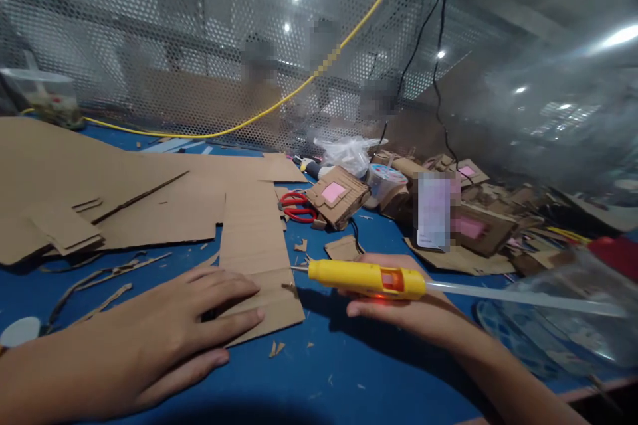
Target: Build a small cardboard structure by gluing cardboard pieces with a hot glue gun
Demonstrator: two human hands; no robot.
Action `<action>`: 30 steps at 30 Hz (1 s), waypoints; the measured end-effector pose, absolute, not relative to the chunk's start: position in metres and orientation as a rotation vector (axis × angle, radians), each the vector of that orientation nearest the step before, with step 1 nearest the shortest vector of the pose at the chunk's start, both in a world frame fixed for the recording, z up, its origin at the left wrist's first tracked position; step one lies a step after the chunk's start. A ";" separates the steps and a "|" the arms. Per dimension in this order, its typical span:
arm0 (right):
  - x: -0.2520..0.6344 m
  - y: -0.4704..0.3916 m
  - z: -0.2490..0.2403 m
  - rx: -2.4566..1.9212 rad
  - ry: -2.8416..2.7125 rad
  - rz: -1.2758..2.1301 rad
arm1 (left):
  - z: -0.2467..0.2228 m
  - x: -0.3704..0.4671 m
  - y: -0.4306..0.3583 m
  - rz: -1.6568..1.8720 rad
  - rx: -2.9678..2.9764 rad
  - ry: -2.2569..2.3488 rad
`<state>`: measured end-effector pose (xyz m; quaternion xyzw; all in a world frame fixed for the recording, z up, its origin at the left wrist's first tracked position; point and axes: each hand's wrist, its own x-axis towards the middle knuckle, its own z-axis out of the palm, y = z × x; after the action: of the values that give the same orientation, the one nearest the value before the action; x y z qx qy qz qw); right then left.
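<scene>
My left hand [189, 325] lies flat with its fingers stretched over the near end of a long cardboard strip [255, 226], pressing it to the blue table. In my right hand [389, 311] is a yellow glue gun [366, 279], with a clear glue stick [518, 299] jutting from its back and an orange glow in its body. The gun's metal nozzle sits at the strip's right edge; whether it touches the cardboard I cannot tell. Beyond the strip lie red-handled scissors [298, 207] and a small cardboard box [339, 196] with a pink square on it.
Large cardboard sheets [149, 172] cover the left of the blue table [319, 372]. To the right are a phone [432, 212], a lidded plastic tub [386, 182], a heap of cardboard pieces and a clear plastic bag [563, 312]. A yellow cable [279, 103] hangs before a perforated metal screen.
</scene>
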<state>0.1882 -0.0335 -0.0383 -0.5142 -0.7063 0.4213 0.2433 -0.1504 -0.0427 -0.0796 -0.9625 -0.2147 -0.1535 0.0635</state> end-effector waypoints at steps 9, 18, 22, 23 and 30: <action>0.179 -0.034 -0.049 -1.371 -1.888 0.955 | -0.087 -0.155 -0.042 -0.505 -2.849 -0.808; 0.176 -0.035 -0.053 -1.450 -1.975 0.827 | -0.093 -0.153 -0.042 -0.618 -2.888 -0.905; 0.174 -0.034 -0.052 -1.493 -1.918 0.863 | -0.091 -0.156 -0.036 -0.585 -2.963 -0.826; 0.174 -0.033 -0.052 -1.495 -1.904 0.864 | -0.089 -0.156 -0.036 -0.583 -2.967 -0.830; 0.177 -0.034 -0.052 -1.535 -1.961 0.838 | -0.073 -0.151 -0.041 -0.491 -3.021 -0.876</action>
<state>0.1768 -0.0343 -0.0515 -0.5648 -0.7219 0.3086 0.2542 -0.1510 -0.0410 -0.0730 -0.9488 -0.2751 -0.1542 -0.0207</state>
